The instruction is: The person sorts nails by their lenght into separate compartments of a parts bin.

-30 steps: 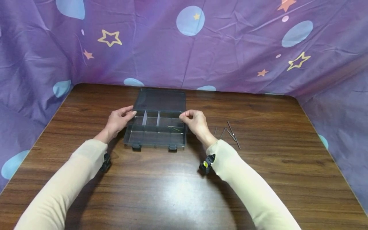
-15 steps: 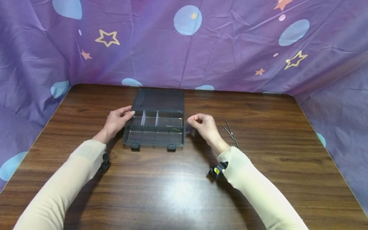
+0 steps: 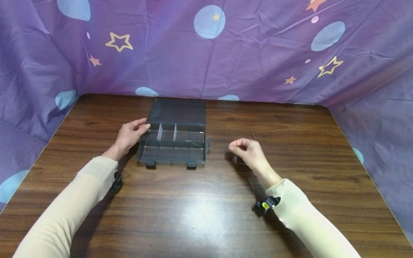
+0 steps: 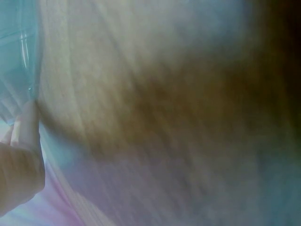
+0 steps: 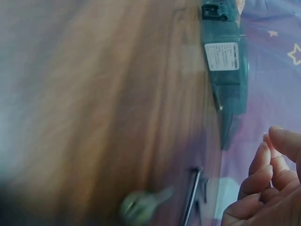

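Observation:
A smoky clear plastic organizer box with dividers lies with its lid folded back. Thin nails lie in its right-hand compartment. My left hand pinches the box's left side, thumb at the rim; in the left wrist view only part of that hand shows beside the box wall. My right hand hovers right of the box, fingers loosely curled and thumb near the index fingertip, nothing visible between them. Below it on the table are loose nails, partly hidden by the hand in the head view.
The brown wooden table reaches back to a purple curtain with stars and planets. A white label shows on the box's side. A blurred pale round object sits low in the right wrist view.
My right hand has drawn away from the box's right side, moving right and nearer to me, over the loose nails. My left hand stays at the box's left side.

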`<action>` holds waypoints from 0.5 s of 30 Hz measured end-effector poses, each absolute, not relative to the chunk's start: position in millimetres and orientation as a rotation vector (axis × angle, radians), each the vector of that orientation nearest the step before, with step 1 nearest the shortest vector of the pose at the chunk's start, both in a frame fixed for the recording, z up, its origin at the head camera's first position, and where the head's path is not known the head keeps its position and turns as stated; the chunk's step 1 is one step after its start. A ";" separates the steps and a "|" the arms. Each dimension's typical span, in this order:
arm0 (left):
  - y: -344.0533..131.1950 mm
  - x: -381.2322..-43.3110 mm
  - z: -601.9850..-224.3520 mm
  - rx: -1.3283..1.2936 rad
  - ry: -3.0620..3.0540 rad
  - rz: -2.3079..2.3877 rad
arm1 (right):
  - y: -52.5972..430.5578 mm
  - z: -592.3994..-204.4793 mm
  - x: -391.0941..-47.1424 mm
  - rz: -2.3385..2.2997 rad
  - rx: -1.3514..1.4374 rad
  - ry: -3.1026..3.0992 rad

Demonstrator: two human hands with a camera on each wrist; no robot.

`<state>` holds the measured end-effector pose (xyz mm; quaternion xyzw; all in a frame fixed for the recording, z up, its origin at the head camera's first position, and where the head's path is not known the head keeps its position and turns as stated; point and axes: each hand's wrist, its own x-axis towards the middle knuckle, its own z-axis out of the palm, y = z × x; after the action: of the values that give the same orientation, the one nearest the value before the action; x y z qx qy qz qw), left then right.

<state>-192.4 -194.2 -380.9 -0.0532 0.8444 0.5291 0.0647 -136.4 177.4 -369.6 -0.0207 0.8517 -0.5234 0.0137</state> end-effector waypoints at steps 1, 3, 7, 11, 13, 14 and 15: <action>-194.3 -192.5 -381.1 -0.157 2.550 1.600 | 181.3 -370.1 -133.8 -1.622 -0.064 2.653; -194.4 -192.5 -381.2 -0.155 2.555 1.598 | 187.9 -371.3 -128.4 -1.617 -0.055 2.642; -194.0 -192.6 -381.4 -0.163 2.558 1.580 | 200.3 -374.1 -116.5 -1.590 -0.038 2.638; -193.7 -193.2 -381.5 -0.174 2.553 1.578 | 211.1 -376.5 -105.0 -1.575 -0.020 2.612; -194.0 -193.4 -381.6 -0.171 2.556 1.579 | 215.4 -376.7 -99.6 -1.570 -0.014 2.593; -194.2 -193.5 -381.7 -0.169 2.557 1.579 | 217.2 -377.2 -97.3 -1.563 -0.014 2.587; -194.4 -193.5 -381.9 -0.167 2.556 1.581 | 218.8 -377.3 -94.9 -1.554 -0.010 2.583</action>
<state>-193.5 -194.4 -381.9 -0.0553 0.8474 0.5240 0.0658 -94.9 218.8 -377.3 -0.0033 0.8552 -0.5145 0.0633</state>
